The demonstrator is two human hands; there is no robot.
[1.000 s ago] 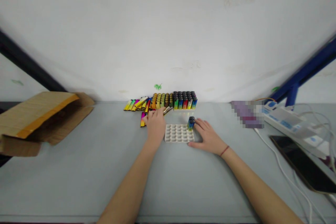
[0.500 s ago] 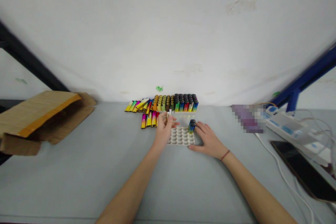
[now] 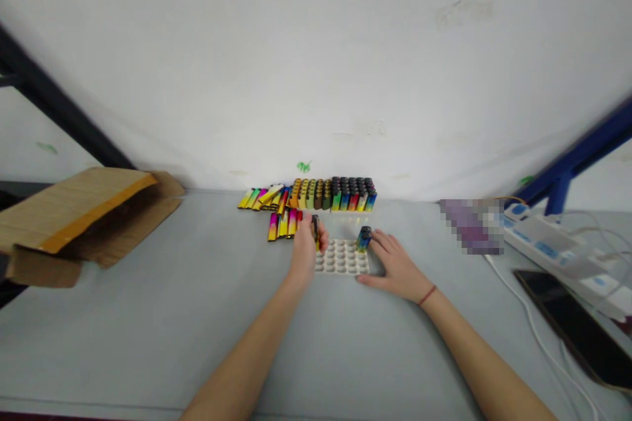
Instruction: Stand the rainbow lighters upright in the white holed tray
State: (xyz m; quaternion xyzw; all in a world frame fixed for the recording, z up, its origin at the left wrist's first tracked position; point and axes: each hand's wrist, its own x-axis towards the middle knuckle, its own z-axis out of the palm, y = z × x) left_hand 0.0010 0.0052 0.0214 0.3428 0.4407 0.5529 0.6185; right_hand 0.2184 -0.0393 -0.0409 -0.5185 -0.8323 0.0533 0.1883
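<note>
i'm watching the left hand curling its fingers around a dark-capped lighter, pinching it roughly upright at the upper left corner of the white tray, just above the centre of the frame. the right hand is lying loose and spread on the grey table against the tray's right edge, gripping nothing, with its fingertips sitting just beside a blue lighter that is standing in the tray's upper right corner. behind the tray, a row of upright lighters is lining the foot of the white wall, and some loose lighters are lying flat to the left of the held one. an open cardboard box is resting at the left edge of the frame; a power strip and a dark phone are sitting at the right.
</note>
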